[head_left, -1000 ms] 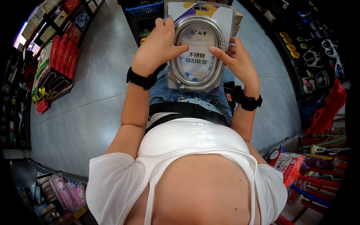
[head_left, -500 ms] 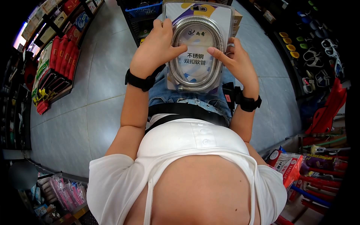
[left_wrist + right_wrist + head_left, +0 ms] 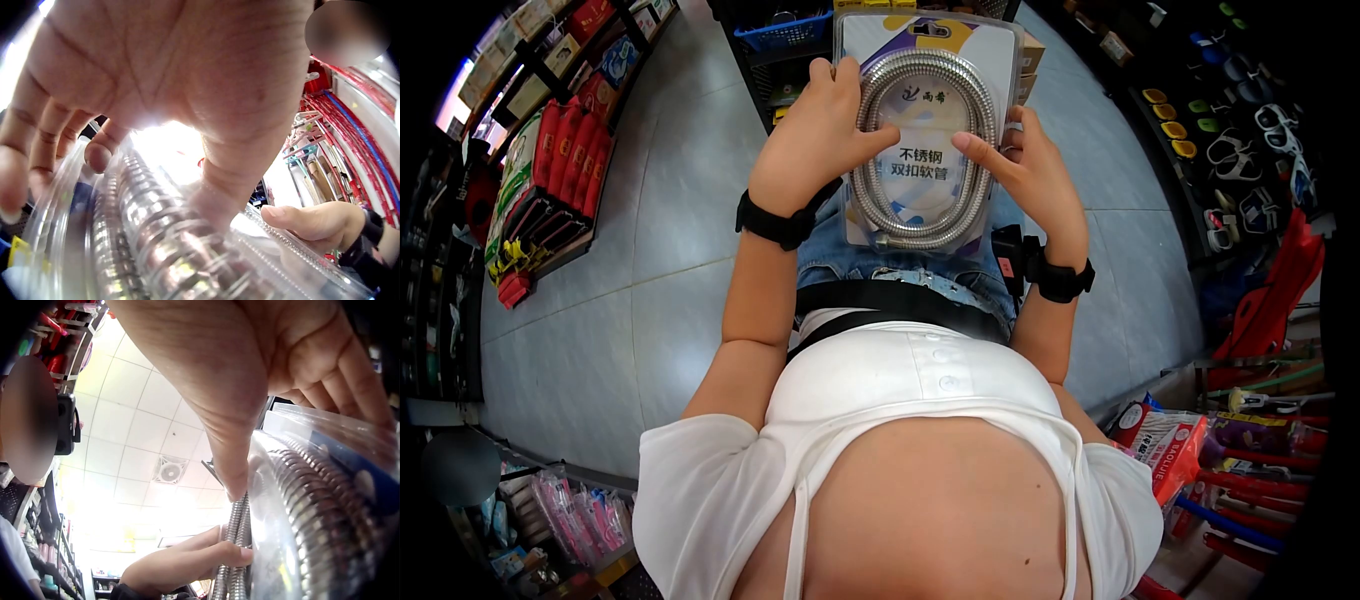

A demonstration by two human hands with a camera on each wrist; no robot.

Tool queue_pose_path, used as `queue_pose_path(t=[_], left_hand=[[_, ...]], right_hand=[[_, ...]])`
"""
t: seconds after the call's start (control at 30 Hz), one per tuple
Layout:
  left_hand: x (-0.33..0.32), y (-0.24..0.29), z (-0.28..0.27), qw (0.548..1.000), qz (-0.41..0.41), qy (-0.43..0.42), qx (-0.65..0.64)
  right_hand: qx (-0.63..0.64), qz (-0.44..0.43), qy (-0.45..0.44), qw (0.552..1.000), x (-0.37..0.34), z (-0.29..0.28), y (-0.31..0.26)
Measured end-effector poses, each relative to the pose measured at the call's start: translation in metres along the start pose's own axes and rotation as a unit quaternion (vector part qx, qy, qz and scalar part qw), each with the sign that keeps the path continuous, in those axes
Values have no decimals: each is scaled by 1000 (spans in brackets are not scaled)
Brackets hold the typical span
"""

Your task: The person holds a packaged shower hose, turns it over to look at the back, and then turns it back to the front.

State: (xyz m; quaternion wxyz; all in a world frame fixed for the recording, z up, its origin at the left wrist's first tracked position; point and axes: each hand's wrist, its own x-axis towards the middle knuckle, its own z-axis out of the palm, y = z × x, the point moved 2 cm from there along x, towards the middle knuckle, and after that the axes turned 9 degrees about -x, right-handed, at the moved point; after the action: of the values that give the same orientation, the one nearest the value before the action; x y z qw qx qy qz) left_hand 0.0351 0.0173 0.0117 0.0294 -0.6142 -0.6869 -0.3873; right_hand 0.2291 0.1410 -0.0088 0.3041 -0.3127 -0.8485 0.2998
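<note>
Silvery ribbed-metal hose [image 3: 925,62], coiled in an oval inside a clear plastic blister pack with a white, purple and yellow printed card [image 3: 922,160]. Main risk, as judged: the slick plastic sliding through the fingers, should thumb pressure ease on either side. Second risk: the pack tipping, since both hands hold it above its lower end; uneven pressure would cause it. Pressing the thumbs too hard might dent the clear cover.

Grip: the left hand [image 3: 810,138] pinches the left edge, thumb laid across the front, fingers round the side. The right hand [image 3: 1043,180] pinches the right edge likewise, thumb on the front, fingers curled behind. Fingertip contact at the back cannot be told.

Position: the pack lies between the two hands, face towards the wearer, in front of the blue denim jeans [image 3: 825,245]; whether it touches them cannot be told. Its lower end extends nearer the body than both thumbs.
</note>
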Motion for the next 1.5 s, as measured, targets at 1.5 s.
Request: queue_pose_path(t=[1.5], left_hand=[[-1,-6,3,1000,-15,-9,25]], right_hand=[[-31,10,-3,999,1,3,2]])
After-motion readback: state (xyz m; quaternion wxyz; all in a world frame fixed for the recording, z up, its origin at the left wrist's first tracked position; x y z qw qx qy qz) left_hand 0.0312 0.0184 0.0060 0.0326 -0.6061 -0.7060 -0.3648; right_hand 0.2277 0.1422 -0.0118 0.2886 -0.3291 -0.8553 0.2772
